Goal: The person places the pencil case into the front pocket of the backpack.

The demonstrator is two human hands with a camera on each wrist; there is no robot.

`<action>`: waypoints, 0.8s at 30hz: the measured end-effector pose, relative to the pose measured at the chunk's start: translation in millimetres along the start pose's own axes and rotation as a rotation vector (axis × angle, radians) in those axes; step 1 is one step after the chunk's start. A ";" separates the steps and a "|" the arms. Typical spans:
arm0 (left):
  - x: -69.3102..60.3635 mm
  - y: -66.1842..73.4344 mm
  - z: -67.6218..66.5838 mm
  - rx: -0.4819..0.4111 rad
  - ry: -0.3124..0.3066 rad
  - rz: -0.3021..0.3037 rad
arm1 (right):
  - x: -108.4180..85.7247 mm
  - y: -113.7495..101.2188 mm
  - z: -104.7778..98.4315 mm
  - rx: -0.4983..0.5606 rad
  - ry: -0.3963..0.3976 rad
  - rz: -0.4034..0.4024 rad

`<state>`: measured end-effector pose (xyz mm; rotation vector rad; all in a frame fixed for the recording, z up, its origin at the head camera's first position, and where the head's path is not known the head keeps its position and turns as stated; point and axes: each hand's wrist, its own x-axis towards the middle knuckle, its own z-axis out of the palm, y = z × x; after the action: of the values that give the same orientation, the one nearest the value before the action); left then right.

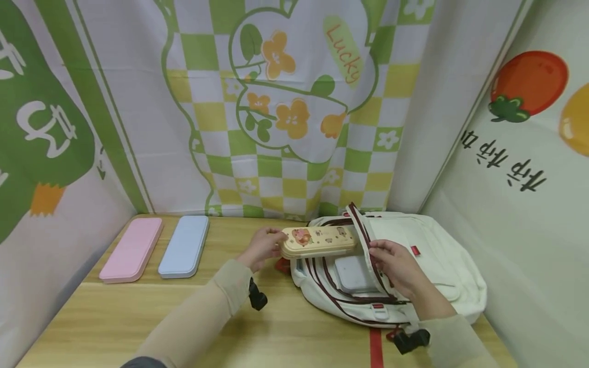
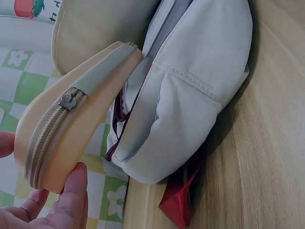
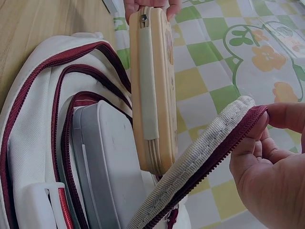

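My left hand [image 1: 265, 247] grips one end of a cream zippered pencil case [image 1: 317, 241] printed with small cartoon figures. Its far end lies at the opening of a white backpack [image 1: 414, 230] resting on its back. Between thumb and fingers, my right hand [image 1: 395, 263] pinches the dark-red zipper edge of the backpack's front flap [image 3: 205, 162], lifting it away. Inside the open pocket sits a grey-white case [image 3: 112, 157], partly covered by the flap in the head view. A zipper pull [image 2: 68, 101] shows on the pencil case in the left wrist view.
On the left of the wooden table [image 1: 285, 327] lie a pink case [image 1: 132, 249] and a light blue case [image 1: 185, 246], side by side. Printed curtains [image 1: 294, 179] enclose the back and sides. A red strap [image 2: 178, 205] hangs from the backpack.
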<state>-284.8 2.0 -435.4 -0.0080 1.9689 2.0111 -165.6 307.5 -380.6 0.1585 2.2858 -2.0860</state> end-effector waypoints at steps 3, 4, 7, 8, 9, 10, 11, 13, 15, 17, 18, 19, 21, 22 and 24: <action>0.7 -2.3 3.0 0.023 -0.009 -0.006 | 0.5 3.4 1.3 -0.005 -0.001 0.003; 1.2 -2.7 4.6 0.027 -0.014 -0.004 | 0.7 4.1 1.6 -0.007 0.000 0.002; 3.7 -2.7 11.0 0.024 -0.030 0.010 | 1.6 5.0 1.7 -0.013 0.005 -0.003; 4.6 -2.5 13.2 0.017 -0.034 0.014 | 1.9 4.9 1.7 -0.015 0.005 -0.006; 5.5 -2.1 15.4 0.009 -0.037 0.018 | 2.3 4.6 1.7 -0.015 0.006 -0.008; 6.2 -1.9 17.8 0.002 -0.041 0.021 | 2.1 4.6 1.5 -0.014 0.006 -0.008; 7.0 -2.0 20.0 -0.002 -0.041 0.024 | 2.1 4.6 1.1 -0.013 0.006 -0.009; 8.8 -2.7 23.3 -0.017 -0.045 0.027 | 2.0 4.2 0.7 -0.009 0.007 -0.010; 10.9 -4.4 25.9 -0.021 -0.042 0.027 | 2.1 3.8 0.3 -0.005 0.010 -0.012; 13.6 -7.2 27.6 -0.018 -0.033 0.028 | 2.1 3.2 0.0 -0.003 0.010 -0.016; 14.9 -8.4 28.3 -0.014 -0.028 0.025 | 1.9 2.9 -0.2 -0.003 0.010 -0.018; 16.1 -9.6 29.0 -0.008 -0.021 0.021 | 1.8 2.8 -0.5 -0.002 0.012 -0.017; 18.8 -11.4 30.7 0.002 -0.015 0.015 | 1.0 2.5 -0.9 -0.003 0.010 -0.017; 20.2 -11.8 31.8 0.006 -0.014 0.009 | 0.4 2.4 -1.1 -0.005 0.008 -0.016; 23.3 -11.7 34.5 0.010 -0.023 -0.005 | -0.6 2.5 -1.8 -0.006 0.011 -0.012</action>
<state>-296.5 40.9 -450.5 0.0122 1.9625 1.9892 -164.7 309.5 -382.9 0.1566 2.3049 -2.0891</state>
